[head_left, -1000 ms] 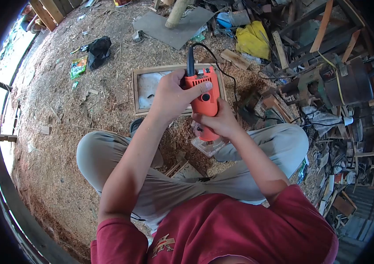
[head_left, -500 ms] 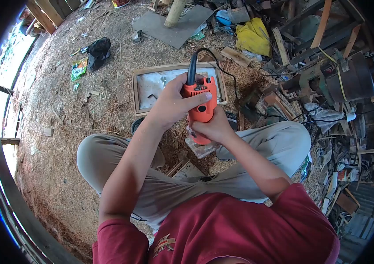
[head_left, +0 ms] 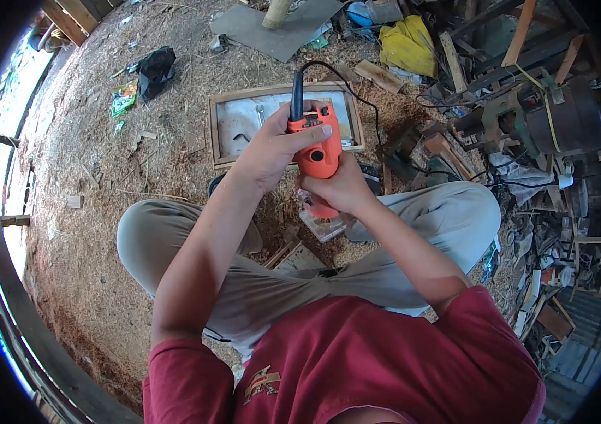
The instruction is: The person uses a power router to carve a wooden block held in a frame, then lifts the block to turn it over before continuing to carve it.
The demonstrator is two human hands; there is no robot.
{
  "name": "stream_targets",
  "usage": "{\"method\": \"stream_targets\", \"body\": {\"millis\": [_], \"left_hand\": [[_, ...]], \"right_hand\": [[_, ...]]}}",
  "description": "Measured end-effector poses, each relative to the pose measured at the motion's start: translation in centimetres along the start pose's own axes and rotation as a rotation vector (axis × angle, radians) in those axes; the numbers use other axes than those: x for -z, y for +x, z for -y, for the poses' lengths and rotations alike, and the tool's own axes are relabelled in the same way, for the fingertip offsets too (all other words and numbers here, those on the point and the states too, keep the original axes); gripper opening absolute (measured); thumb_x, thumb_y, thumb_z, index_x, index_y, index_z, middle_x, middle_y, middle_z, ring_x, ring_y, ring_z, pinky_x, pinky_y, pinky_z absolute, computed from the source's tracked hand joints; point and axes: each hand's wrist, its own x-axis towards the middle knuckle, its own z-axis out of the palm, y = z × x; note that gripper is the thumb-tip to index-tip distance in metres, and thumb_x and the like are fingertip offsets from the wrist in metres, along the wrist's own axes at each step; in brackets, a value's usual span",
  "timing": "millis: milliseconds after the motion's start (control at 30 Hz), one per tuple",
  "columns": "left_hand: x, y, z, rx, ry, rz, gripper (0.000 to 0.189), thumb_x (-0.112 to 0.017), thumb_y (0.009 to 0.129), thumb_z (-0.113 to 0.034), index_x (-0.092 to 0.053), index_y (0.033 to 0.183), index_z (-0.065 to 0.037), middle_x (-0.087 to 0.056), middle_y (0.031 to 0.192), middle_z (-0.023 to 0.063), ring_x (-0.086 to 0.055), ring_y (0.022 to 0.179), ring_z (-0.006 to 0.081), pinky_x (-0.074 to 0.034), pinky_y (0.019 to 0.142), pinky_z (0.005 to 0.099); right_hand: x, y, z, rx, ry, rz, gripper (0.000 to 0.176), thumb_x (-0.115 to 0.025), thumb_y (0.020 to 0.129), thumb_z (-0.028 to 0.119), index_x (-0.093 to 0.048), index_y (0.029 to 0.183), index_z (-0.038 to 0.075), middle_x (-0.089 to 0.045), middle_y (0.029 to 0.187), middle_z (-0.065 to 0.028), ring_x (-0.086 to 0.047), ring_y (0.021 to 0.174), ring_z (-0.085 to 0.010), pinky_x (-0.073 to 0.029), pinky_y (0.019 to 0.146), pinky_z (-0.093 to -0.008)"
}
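An orange trim router (head_left: 320, 164) is held up in front of me, its black cord end at the top and its clear base (head_left: 326, 229) at the lower end. My left hand (head_left: 276, 147) is closed around the upper body, thumb lying across the orange housing. Lower down, my right hand (head_left: 346, 187) wraps the body just above the clear base; its fingertips are hidden behind the tool. Behind the router lies a shallow wooden-framed tray (head_left: 213, 131) holding a wrench (head_left: 261, 114) and a bent hex key (head_left: 242, 137).
The black cord (head_left: 364, 101) loops from the router down to the right. A motor-like machine (head_left: 562, 124) and scrap wood crowd the right side. A yellow sack (head_left: 408, 51), a grey sheet (head_left: 279, 35) and a black plastic bag (head_left: 156, 73) lie farther out on the sawdust-covered ground.
The whole view has shifted slightly, with the tray and router a little higher and farther left in it. Both hands keep the same hold on the router.
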Motion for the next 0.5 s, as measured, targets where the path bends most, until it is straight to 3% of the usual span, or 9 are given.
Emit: {"method": "stream_targets", "body": {"millis": [200,300,500], "left_hand": [[-0.21,-0.07,-0.31,0.035,0.003,-0.018,0.052,-0.08,0.094,-0.012,-0.056,0.139,-0.007,-0.067,0.121,0.0041,-0.067,0.111,0.0146,-0.055,0.099,0.037],[0.03,0.08,-0.15,0.037,-0.007,-0.007,0.05,-0.08,0.093,-0.012,-0.057,0.138,-0.007,-0.067,0.12,0.0036,-0.067,0.111,0.0144,-0.055,0.098,0.0372],[0.07,-0.05,-0.01,0.013,0.017,-0.02,0.047,-0.081,0.093,-0.013,-0.058,0.133,-0.01,-0.067,0.115,0.002,-0.067,0.107,0.0131,-0.056,0.094,0.0357]], "right_hand": [[-0.23,-0.07,-0.15,0.026,-0.01,-0.025,0.043,-0.085,0.074,0.02,-0.07,0.108,0.0,-0.076,0.093,-0.0103,-0.075,0.084,-0.0194,-0.06,0.079,-0.0363],[-0.38,-0.19,0.25,0.026,0.002,-0.013,0.034,-0.085,0.079,0.014,-0.07,0.105,0.0,-0.074,0.088,-0.0045,-0.071,0.076,-0.0124,-0.057,0.069,-0.0311],[-0.78,-0.09,-0.06,0.049,0.008,-0.028,0.035,-0.085,0.079,0.013,-0.07,0.107,0.001,-0.074,0.089,-0.0043,-0.07,0.076,-0.0121,-0.057,0.069,-0.0314]]}}
